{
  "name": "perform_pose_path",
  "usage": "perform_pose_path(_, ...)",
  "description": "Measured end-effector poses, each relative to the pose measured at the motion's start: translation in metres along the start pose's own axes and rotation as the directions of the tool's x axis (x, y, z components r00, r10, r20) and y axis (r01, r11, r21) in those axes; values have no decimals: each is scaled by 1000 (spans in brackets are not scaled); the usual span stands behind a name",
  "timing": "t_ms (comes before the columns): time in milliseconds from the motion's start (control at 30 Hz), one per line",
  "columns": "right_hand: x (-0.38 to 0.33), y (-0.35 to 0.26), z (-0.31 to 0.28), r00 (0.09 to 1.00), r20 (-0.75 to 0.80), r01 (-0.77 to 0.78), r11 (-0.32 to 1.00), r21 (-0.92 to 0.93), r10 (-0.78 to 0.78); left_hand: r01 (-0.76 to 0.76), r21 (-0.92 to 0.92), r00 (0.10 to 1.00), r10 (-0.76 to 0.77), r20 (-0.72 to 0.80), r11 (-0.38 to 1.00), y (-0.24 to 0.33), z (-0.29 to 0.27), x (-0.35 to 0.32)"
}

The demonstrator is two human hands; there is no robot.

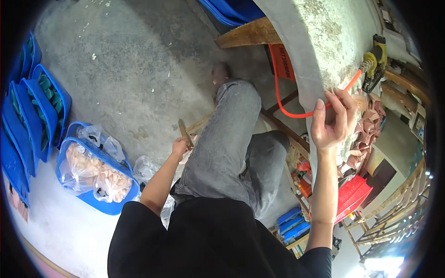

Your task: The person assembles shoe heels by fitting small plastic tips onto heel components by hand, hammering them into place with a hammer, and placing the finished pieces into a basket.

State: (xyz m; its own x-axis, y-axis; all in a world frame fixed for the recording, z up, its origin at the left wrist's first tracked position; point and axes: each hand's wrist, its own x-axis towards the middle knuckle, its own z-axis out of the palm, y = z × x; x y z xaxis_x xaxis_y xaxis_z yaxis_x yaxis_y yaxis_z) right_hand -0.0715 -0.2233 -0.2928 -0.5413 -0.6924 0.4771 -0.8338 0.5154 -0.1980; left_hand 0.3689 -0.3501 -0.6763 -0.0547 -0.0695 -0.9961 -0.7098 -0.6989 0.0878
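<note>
My right hand (334,121) is raised over the edge of the pale-covered workbench (306,51), its fingers bent and apart, with nothing seen in them. Just beyond its fingertips runs an orange air hose (296,115), which joins a yellow and black air tool (378,58) lying on the bench. Beside that hand lies a row of folded brown pieces (366,134). Low by my left leg, my left hand (180,146) is closed around a narrow wooden bar (184,129). What the bar belongs to is partly hidden by my leg.
A blue bin (109,207) with bagged beige pieces stands on the floor at left. Farther left are stacked blue bins (44,111), some holding green pieces. A red plastic basket (352,197) sits right of my forearm. Wooden supports (248,34) stand under the bench.
</note>
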Motion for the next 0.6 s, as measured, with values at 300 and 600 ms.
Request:
perform_pose_path(300,-6,1,-2,999,-10,-52,992,115,53,-272,-130,942,237,-237,953,1,-32,-51)
perform_pose_path(600,1,-4,-4,998,-18,60,994,88,-59,-379,-422,895,209,-394,823,-74,-52,-75)
